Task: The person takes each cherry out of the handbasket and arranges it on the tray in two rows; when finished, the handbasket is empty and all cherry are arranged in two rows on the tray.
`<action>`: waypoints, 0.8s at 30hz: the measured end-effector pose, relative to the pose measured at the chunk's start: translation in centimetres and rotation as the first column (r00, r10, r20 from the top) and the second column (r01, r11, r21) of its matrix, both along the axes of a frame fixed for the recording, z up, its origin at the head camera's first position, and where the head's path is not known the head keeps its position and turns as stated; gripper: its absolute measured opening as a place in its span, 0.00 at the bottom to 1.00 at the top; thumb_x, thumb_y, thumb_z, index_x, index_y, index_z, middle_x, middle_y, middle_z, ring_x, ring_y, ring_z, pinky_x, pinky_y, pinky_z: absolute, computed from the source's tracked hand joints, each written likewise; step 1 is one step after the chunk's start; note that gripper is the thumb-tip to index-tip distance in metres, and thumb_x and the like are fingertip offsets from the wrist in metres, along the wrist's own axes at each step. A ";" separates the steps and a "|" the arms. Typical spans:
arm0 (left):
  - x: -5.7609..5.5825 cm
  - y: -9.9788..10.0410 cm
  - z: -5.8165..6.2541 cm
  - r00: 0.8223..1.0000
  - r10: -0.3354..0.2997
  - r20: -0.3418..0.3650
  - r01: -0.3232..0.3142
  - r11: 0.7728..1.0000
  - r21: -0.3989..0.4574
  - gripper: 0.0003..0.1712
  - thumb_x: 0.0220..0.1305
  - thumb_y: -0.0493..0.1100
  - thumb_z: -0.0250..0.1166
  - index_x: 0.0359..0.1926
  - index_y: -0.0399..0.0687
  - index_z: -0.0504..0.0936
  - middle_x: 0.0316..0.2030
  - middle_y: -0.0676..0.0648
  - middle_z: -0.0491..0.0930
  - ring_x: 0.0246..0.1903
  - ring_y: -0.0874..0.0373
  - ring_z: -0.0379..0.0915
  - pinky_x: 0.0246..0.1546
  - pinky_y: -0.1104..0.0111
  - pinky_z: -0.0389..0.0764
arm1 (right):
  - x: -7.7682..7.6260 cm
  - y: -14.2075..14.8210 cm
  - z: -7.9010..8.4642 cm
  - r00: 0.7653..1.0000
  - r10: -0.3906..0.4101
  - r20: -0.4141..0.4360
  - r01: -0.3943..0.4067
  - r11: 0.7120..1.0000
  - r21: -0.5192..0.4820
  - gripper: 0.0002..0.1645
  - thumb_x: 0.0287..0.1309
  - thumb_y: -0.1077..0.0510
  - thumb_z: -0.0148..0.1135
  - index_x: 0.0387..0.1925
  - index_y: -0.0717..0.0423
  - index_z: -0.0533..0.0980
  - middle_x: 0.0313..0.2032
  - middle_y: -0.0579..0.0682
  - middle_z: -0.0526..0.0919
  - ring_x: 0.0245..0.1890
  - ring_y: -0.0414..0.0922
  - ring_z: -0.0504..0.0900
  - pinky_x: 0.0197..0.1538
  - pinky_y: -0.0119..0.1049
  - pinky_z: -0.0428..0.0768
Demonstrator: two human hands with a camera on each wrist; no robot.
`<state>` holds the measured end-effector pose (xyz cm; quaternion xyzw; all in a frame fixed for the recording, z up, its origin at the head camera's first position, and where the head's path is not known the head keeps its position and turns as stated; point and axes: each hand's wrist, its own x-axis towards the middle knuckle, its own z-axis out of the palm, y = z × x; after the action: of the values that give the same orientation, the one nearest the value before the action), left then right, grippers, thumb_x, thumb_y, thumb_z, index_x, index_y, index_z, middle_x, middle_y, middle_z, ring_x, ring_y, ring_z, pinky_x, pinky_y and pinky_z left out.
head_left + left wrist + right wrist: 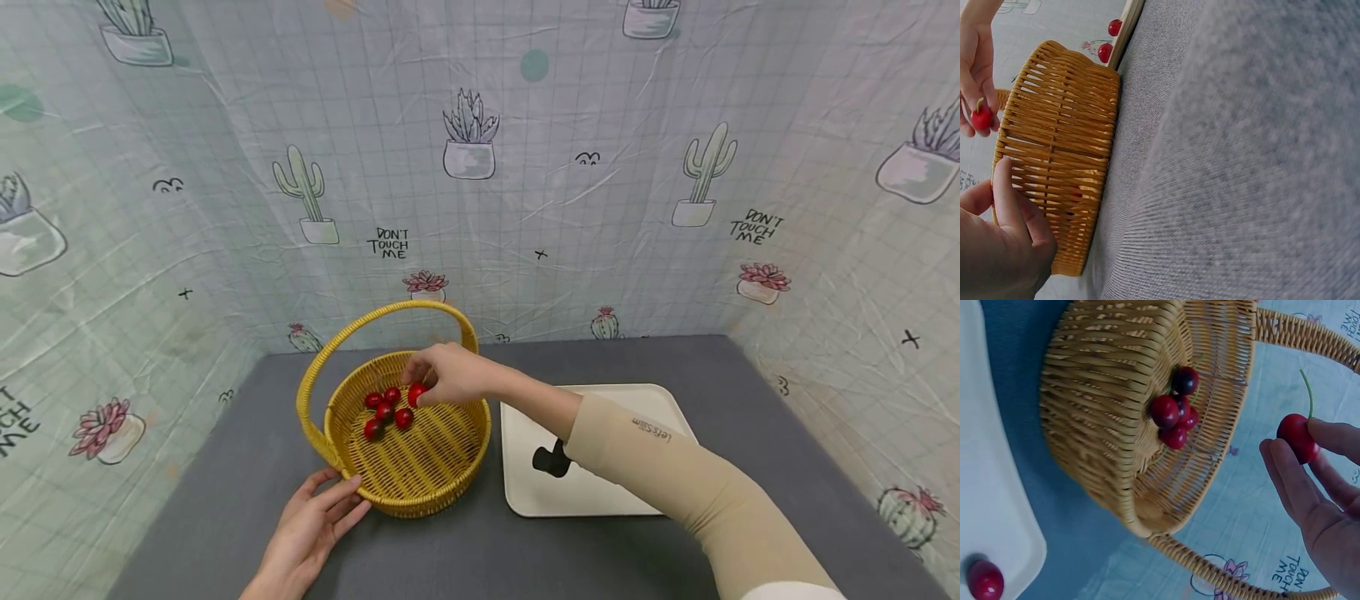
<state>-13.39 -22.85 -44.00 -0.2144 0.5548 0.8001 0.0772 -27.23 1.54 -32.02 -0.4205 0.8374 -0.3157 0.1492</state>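
A yellow wicker basket (pixel 416 503) with a tall hoop handle stands on the table. At its near left side my left hand (pixel 310 527) grips the rim, fingers and thumb on either side of it in the left wrist view. Above the basket's opening, my right hand (pixel 456 374) pinches a red cherry (pixel 1295 436) between thumb and fingertips. A green stem (pixel 1307 392) sticks up from that fruit. Several dark and bright red cherries (pixel 1165 412) lie grouped on the basket floor, toward its left part in the head view.
Right of the basket lies a white rectangular tray (pixel 525 492), partly covered by my right forearm. A cherry (pixel 985 579) rests near the tray's corner. A black device (pixel 551 461) shows below the right forearm. Patterned sheeting (pixel 540 192) stands around the grey table (pixel 247 467).
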 end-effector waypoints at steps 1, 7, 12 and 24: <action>0.0 0.0 0.0 1.000 0.001 0.000 -0.001 1.000 0.000 0.23 0.75 0.35 0.63 0.58 0.45 0.57 0.51 0.42 0.77 0.47 0.53 0.82 0.53 0.60 0.85 | 0.1 0.3 -0.1 1.000 -0.006 0.011 0.007 1.000 -0.009 0.16 0.65 0.65 0.70 0.53 0.58 0.80 0.47 0.49 0.84 0.48 0.46 0.84 0.49 0.29 0.83; 0.0 0.0 -0.1 1.000 0.007 0.004 -0.007 1.000 -0.004 0.24 0.74 0.35 0.64 0.59 0.44 0.57 0.51 0.42 0.78 0.47 0.53 0.82 0.53 0.60 0.85 | 1.1 2.5 -0.6 0.997 -0.052 0.048 0.055 0.997 -0.056 0.16 0.65 0.63 0.70 0.53 0.57 0.81 0.48 0.46 0.84 0.49 0.42 0.83 0.49 0.30 0.83; 0.0 0.1 0.0 1.000 0.008 0.005 -0.008 1.000 -0.004 0.25 0.73 0.35 0.65 0.58 0.44 0.58 0.50 0.42 0.78 0.46 0.53 0.82 0.52 0.61 0.86 | 1.6 4.9 -1.1 0.993 -0.093 0.074 0.099 0.991 -0.088 0.15 0.64 0.61 0.71 0.52 0.52 0.83 0.46 0.42 0.86 0.48 0.38 0.83 0.47 0.32 0.84; 0.2 0.0 0.2 1.000 0.010 0.008 -0.010 1.000 -0.015 0.26 0.73 0.35 0.65 0.59 0.44 0.58 0.50 0.41 0.78 0.46 0.53 0.82 0.52 0.60 0.86 | 1.5 11.6 -2.8 0.947 -0.249 0.200 0.279 0.950 -0.139 0.17 0.65 0.57 0.71 0.54 0.53 0.82 0.48 0.45 0.86 0.46 0.44 0.82 0.40 0.34 0.82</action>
<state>-13.18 -22.83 -43.79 -0.2212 0.5595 0.7953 0.0737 -25.75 13.16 -34.81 -0.2847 0.8402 -0.4382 0.1451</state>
